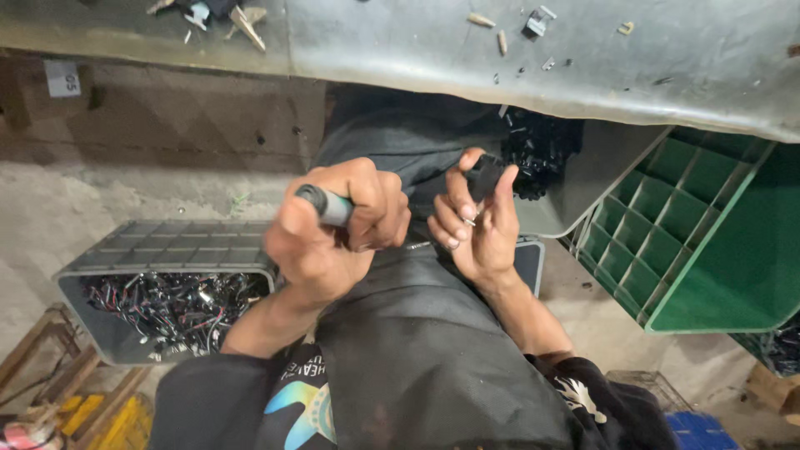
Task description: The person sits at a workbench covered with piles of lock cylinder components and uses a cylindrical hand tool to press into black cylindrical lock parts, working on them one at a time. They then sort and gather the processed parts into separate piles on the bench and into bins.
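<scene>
Hands work low over a dark-clothed lap, under the edge of a grey bench point(583, 67). The left hand point(329, 229) is closed tight in a fist round a tool handle point(325, 204), grey with a black end cap; its working end is hidden behind the fingers, so what kind of tool it is cannot be told. The right hand point(477, 221) pinches a small black part point(485, 175) between thumb and fingertips, held up near the left fist, the 2 hands just apart.

A grey bin point(167, 250) of tangled wires and bits sits to the left on the floor. Behind the right hand a grey tray point(583, 179) holds a heap of black pieces. A green crate point(708, 233) stands tilted on the right.

Risks, as a judgement: the part is gripped only at the fingertips, so a push from the tool could pop it loose into the lap or onto the floor. With the tip so near bare fingers, a slip could jab the right hand. The picture is slightly blurred, so fine contact cannot be read.
</scene>
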### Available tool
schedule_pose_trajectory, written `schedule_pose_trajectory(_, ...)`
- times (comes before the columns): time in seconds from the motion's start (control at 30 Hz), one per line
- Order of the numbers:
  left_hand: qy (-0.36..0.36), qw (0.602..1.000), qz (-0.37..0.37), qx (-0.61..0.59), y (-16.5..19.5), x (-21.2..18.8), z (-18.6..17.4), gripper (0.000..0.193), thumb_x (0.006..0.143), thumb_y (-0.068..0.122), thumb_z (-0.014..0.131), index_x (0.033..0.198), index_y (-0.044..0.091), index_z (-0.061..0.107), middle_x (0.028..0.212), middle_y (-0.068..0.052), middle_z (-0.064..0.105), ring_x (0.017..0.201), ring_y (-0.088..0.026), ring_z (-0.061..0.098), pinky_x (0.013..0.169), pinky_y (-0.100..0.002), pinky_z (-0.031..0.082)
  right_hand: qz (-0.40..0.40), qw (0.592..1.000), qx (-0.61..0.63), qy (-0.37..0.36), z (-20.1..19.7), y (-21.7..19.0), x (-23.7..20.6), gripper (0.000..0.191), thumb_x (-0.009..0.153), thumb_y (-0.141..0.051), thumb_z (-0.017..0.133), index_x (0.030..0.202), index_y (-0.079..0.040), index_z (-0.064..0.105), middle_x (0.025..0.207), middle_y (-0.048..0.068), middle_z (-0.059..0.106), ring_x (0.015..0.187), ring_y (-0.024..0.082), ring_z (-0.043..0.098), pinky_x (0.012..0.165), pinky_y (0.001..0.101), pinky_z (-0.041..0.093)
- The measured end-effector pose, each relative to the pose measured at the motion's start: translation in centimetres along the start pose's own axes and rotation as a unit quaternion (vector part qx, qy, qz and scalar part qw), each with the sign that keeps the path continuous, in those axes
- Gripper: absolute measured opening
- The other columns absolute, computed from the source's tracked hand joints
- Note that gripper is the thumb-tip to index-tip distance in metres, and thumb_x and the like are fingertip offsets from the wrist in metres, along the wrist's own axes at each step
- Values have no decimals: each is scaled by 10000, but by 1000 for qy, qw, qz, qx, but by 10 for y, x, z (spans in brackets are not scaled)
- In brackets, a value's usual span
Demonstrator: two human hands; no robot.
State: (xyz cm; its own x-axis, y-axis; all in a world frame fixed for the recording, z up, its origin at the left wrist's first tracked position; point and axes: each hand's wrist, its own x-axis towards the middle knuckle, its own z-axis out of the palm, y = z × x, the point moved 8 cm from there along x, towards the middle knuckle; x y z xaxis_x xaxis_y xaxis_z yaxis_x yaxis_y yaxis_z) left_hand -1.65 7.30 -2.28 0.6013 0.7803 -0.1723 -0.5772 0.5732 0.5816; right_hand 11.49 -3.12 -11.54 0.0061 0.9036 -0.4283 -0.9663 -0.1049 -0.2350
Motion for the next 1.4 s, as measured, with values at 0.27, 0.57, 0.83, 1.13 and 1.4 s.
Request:
schedule_pose_trajectory(0.27, 16, 879, 100, 467, -2, 2, 9, 165, 926, 73, 814, 965, 45, 657, 862, -34, 659, 728, -141, 629, 666, -296, 508, -24, 998, 61, 19, 26, -14, 19, 490, 1148, -491, 327, 1372, -84, 484, 977, 41, 543, 1023, 214, 575, 1009, 411, 485)
schedule_pose_trajectory(0.57, 33, 775, 94, 625, -15, 17, 22, 285, 839, 148, 831, 1088, 80, 709, 974, -74, 685, 858, -269, 703, 702, -346, 551, -95, 995, 36, 22, 40, -26, 24, 498, 1142, -487, 328, 1359, -86, 529, 1124, 68, 609, 1283, 291, 574, 1236, 497, 406)
schedule_pose_trajectory(0.83, 32, 838, 33, 544, -34, 22, 8, 197, 891, 139, 800, 1039, 58, 699, 971, -72, 708, 866, -241, 720, 756, -324, 556, -119, 991, 54, -18, 46, -38, 19, 494, 1182, -472, 336, 1391, -82, 556, 1105, 60, 611, 1178, 255, 593, 1113, 446, 441)
schedule_pose_trajectory(1.13, 19, 831, 30, 555, -23, 28, 7, 225, 893, 130, 796, 1062, 43, 675, 1000, -95, 724, 892, -268, 724, 778, -327, 552, -90, 996, 28, 6, 51, -51, 18, 487, 1184, -453, 331, 1376, -58, 540, 1167, 78, 624, 1313, 288, 574, 1204, 464, 418)
schedule_pose_trajectory(1.4, -37, 820, 61, 568, -26, 30, 16, 260, 892, -3, 728, 1135, 82, 696, 1046, -80, 729, 941, -277, 744, 780, -344, 574, -45, 998, 39, 8, 54, -42, 17, 474, 1184, -433, 334, 1393, -51, 522, 1222, 117, 615, 1369, 318, 547, 1252, 459, 389)
